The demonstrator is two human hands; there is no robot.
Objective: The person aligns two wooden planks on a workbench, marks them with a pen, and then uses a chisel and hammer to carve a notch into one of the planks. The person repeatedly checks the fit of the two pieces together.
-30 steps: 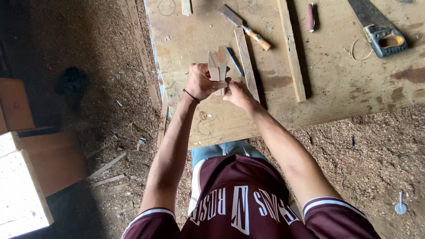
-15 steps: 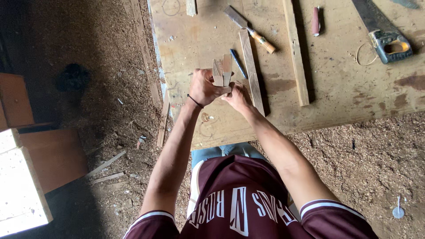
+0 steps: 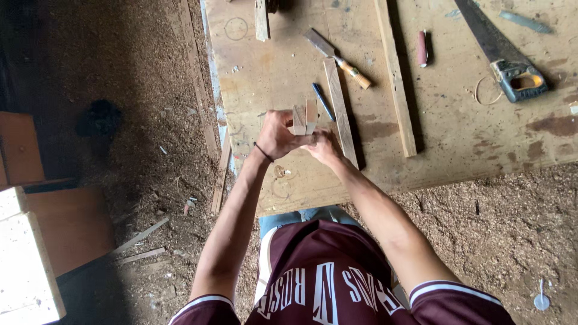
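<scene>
2 small wooden blocks (image 3: 304, 117) stood upright side by side above the table (image 3: 457, 138), long axes pointing away, pinched from below by left hand (image 3: 278, 136) fingers and right hand (image 3: 323, 146) fingers.

Plywood board (image 3: 457, 150) on sawdust floor (image 3: 150, 132). On board: handsaw (image 3: 503, 54) at right, chisel (image 3: 337, 57), blue pen (image 3: 323, 101), two wooden slats (image 3: 394, 78), red pocketknife (image 3: 422, 48).
</scene>
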